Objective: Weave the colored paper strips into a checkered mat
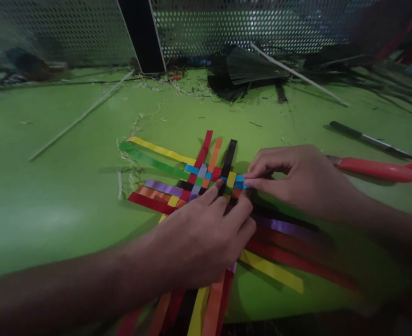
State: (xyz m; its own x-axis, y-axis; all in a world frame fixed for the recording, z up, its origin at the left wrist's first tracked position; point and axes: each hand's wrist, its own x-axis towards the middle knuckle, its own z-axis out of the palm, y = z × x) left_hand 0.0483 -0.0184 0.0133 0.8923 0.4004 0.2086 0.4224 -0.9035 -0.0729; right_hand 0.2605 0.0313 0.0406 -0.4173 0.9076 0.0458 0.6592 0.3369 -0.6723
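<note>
With right hand [286,173], pinching a blue strip [239,178] at the edge of the weave [201,181] on the green table [66,196]; with left hand [215,226], bracing it, perhaps gripping. Seemingly mid-interlacing; calls next for steady threading.

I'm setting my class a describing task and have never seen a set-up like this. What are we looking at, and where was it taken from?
There is no machine here: a person works with two bare hands. The single picture comes from a camera worn on the person's head, looking forward and down. On the green table lies a piece of weaving made of colourful strips, with loose ends spreading outwards. The left hand rests its fingers on it, while the right hand pinches a blue strip at its right side. Farther back lie two pale sticks and a dark-handled tool. A red handle shows beside the right hand; the rest of that tool is mostly hidden.
</note>
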